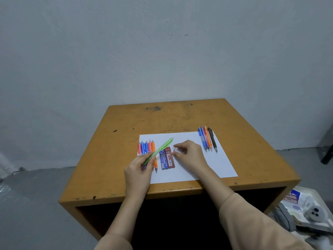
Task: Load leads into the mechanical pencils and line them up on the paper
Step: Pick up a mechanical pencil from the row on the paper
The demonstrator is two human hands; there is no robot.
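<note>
Viewing the head camera, I am logging: left hand (138,170) pinching the green pencil (158,151), which is slanting above the left pencil row (146,148) on the paper (216,165). Right hand (189,154) is hovering, thumb and forefinger parted around a small grey piece (174,151). Lead cases (166,159) are lying between the hands; another pencil row (207,139) is lying at the paper's right edge.

Noted: blue flat plastic lead case (163,160), on the white paper sheet (189,170), reads "PENCIL LEAD" and a large "5". Red flat plastic lead case (170,158), touching on its right: "2B"; top brand line blurred, possibly "Faster".
</note>
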